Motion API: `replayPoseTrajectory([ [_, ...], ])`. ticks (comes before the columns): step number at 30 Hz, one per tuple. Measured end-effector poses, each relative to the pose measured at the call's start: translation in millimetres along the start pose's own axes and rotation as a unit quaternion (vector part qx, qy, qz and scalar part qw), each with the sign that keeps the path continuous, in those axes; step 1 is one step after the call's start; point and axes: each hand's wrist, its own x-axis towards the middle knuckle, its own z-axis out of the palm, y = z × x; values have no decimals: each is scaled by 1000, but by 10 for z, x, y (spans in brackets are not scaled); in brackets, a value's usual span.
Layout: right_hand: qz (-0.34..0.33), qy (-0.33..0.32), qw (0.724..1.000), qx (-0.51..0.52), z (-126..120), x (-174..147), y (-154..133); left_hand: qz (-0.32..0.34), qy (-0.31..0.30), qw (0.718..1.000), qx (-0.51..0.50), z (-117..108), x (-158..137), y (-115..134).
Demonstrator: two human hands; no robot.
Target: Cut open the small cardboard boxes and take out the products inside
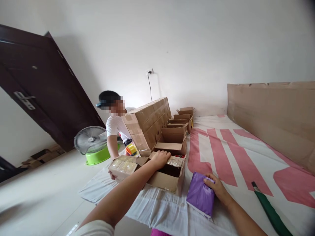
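Note:
My left hand (160, 160) lies over the top edge of an open cardboard box (164, 181), its fingers curled onto a flap. The box's inside is dark, so its contents are mostly hidden. To the right of it, my right hand (215, 185) holds a purple plastic-wrapped packet (201, 196) by its upper right edge, thumb on top. The packet is tilted just above or against the cloth; I cannot tell which. A taped cardboard box (124, 166) sits left of the open one, with a co-worker's hand (112, 175) at its side.
Behind stand stacked closed boxes (147, 119) and a row of open boxes (172, 141). A co-worker (115, 127) leans in at the left, near tape rolls (131, 149) and a fan (91, 139). A green folded item (269, 208) lies on the red-and-white cloth (228, 157); a cardboard sheet (270, 114) stands right.

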Motion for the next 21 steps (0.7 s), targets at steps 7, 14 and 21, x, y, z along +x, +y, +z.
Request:
replayPoseTrajectory([
  [7,-2,-2,1000,-14,-10,18,33,-18,45,995,-90,-97,-38,-129],
  [14,9,1,1000,-24,23,-2,-41,22,264,943,-202,-322,-737,131],
  [21,14,3,999,-37,25,10,-50,141,520,812,-225,693,-1610,808],
])
